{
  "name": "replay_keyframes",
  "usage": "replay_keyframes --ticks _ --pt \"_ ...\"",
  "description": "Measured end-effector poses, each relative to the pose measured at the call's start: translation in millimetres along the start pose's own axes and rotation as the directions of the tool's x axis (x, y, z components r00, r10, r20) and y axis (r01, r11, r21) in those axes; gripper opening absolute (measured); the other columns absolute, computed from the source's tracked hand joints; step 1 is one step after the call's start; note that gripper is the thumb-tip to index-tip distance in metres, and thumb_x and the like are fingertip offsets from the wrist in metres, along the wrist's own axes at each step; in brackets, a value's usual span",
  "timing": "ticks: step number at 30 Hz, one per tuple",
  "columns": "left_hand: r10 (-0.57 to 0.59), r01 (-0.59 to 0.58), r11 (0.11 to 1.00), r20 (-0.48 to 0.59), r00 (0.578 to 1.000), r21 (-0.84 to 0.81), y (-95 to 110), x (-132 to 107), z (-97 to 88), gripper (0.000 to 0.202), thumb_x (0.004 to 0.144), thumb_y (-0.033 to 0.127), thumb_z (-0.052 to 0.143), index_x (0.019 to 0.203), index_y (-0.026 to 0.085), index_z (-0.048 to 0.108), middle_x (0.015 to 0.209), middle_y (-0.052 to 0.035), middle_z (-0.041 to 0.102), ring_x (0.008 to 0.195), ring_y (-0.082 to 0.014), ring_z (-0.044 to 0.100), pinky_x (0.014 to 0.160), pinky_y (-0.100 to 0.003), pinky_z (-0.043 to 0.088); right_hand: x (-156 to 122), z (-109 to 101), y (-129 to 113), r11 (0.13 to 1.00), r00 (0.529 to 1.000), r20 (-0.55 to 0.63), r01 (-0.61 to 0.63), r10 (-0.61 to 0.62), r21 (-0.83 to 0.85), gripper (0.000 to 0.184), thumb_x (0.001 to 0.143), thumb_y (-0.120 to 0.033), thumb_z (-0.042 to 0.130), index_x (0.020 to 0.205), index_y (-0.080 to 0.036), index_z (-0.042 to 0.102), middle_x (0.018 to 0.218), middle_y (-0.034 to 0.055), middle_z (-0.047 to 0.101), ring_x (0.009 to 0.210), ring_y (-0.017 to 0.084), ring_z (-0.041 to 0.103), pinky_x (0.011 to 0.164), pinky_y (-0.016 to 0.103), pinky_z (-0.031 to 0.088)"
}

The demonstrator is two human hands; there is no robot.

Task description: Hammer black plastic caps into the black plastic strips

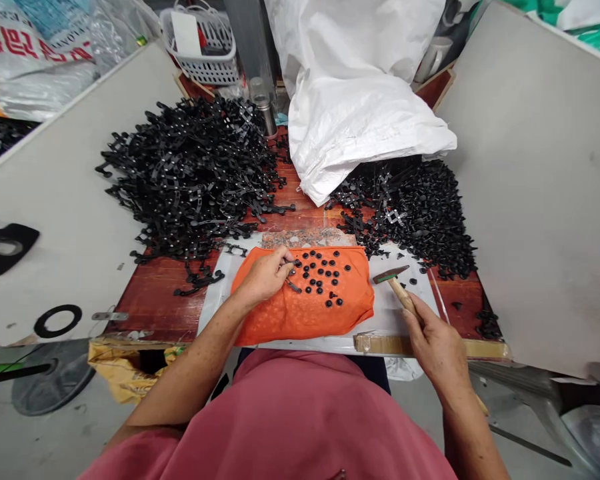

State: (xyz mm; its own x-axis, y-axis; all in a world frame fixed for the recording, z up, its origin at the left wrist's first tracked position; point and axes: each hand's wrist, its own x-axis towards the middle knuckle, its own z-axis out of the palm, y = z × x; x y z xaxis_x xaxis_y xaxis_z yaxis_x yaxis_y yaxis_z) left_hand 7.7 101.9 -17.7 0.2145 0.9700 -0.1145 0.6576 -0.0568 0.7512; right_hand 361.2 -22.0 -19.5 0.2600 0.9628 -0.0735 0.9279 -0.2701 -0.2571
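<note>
My left hand [266, 279] is over the left half of an orange cloth pad [295, 319], its thumb and fingers closed on a slim black plastic piece [293, 287]. Several small round black buttons [321, 271] lie spread over the pad just right of those fingertips. My right hand [437, 339] grips the wooden handle of a small hammer [400, 288]. The hammer's head is raised by the pad's right edge, apart from the buttons. A white sheet [214, 305] lies beneath the pad. Parts of the black piece are hidden by my left fingers.
A large heap of black plastic pieces [190, 173] rises at the back left. Smaller black parts [430, 213] are piled at right, partly under a white sack [360, 113]. Grey panels [535, 173] flank the table; a basket [207, 67] and a flask [265, 113] stand behind.
</note>
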Motion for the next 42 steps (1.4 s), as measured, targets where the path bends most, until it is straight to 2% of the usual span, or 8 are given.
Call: replay_keyframes --ticks 4,10,17,28,31,36,39,42 --pt "-0.014 0.015 0.997 0.005 1.000 -0.082 -5.7 3.4 3.3 0.010 0.087 0.031 0.056 0.088 0.021 0.059 0.073 0.0021 0.062 0.064 -0.0135 0.052 0.060 -0.024 0.037 6.5 -13.5 -30.4 0.979 0.985 -0.040 0.169 -0.166 0.115 0.049 0.104 -0.046 0.044 0.147 -0.030 0.060 0.125 0.0070 0.077 0.097 0.024 0.076 0.073 0.029 0.054" --pt "-0.037 0.039 0.992 0.022 0.999 -0.118 -8.6 6.4 5.4 0.013 0.086 0.033 0.056 0.086 0.021 0.059 0.070 0.0027 0.059 0.065 -0.0133 0.051 0.060 -0.024 0.036 25.7 -19.9 -94.8 0.898 0.898 0.047 0.434 -0.438 0.078 0.045 0.106 -0.034 0.044 0.149 -0.031 0.058 0.121 0.0044 0.078 0.091 0.020 0.075 0.075 0.028 0.054" --pt "-0.059 0.060 0.983 0.016 0.998 -0.172 -7.2 6.6 6.6 0.010 0.085 0.031 0.056 0.087 0.021 0.058 0.069 0.0031 0.055 0.063 -0.0135 0.048 0.058 -0.024 0.034 38.6 -10.2 -135.9 0.861 0.865 0.041 0.502 -0.501 -0.079 0.049 0.109 -0.035 0.039 0.158 -0.033 0.046 0.113 0.0052 0.077 0.082 0.018 0.072 0.067 0.026 0.050" --pt "-0.011 0.010 0.989 -0.005 1.000 -0.148 -20.2 6.7 12.6 0.009 0.087 0.029 0.055 0.091 0.022 0.057 0.074 0.0021 0.060 0.066 -0.0140 0.052 0.060 -0.024 0.037 41.9 -14.3 -146.9 0.826 0.855 0.143 0.519 -0.499 -0.221 0.050 0.109 -0.038 0.038 0.157 -0.035 0.046 0.095 0.0046 0.075 0.072 0.019 0.069 0.058 0.027 0.042" --pt "-0.008 0.006 0.990 -0.013 1.000 -0.141 -16.9 6.9 11.7 0.007 0.087 0.028 0.056 0.092 0.022 0.057 0.079 0.0014 0.062 0.068 -0.0140 0.053 0.062 -0.024 0.039 42.8 -13.5 -146.5 0.840 0.865 0.079 0.501 -0.496 -0.206 0.052 0.109 -0.038 0.034 0.161 -0.035 0.039 0.102 0.0054 0.075 0.077 0.019 0.070 0.060 0.027 0.043" --pt "-0.037 0.038 0.998 0.032 0.999 -0.049 -4.9 3.4 4.2 0.009 0.090 0.025 0.054 0.098 0.021 0.056 0.076 0.0018 0.060 0.065 -0.0152 0.054 0.064 -0.027 0.039 45.4 -8.6 -149.5 0.808 0.851 0.203 0.524 -0.485 -0.268 0.051 0.109 -0.036 0.036 0.160 -0.035 0.041 0.095 0.0054 0.074 0.073 0.020 0.069 0.059 0.027 0.042" --pt "0.057 -0.065 0.994 0.082 0.995 0.092 1.3 -4.3 -11.3 0.025 0.097 0.026 0.048 0.119 0.021 0.058 0.093 -0.0043 0.066 0.082 -0.0208 0.062 0.077 -0.031 0.045 48.8 -8.9 -150.3 0.797 0.838 0.224 0.544 -0.498 -0.264 0.052 0.109 -0.035 0.036 0.161 -0.034 0.037 0.102 0.0066 0.074 0.076 0.019 0.069 0.061 0.026 0.043" --pt "0.214 -0.242 0.919 0.121 0.969 0.311 4.9 -12.8 -31.3 0.039 0.099 0.029 0.051 0.137 0.027 0.059 0.113 -0.0097 0.065 0.103 -0.0265 0.061 0.094 -0.039 0.046 51.1 -10.4 -149.7 0.792 0.831 0.233 0.553 -0.505 -0.258 0.052 0.109 -0.036 0.035 0.161 -0.035 0.035 0.103 0.0057 0.074 0.075 0.019 0.069 0.061 0.027 0.043"
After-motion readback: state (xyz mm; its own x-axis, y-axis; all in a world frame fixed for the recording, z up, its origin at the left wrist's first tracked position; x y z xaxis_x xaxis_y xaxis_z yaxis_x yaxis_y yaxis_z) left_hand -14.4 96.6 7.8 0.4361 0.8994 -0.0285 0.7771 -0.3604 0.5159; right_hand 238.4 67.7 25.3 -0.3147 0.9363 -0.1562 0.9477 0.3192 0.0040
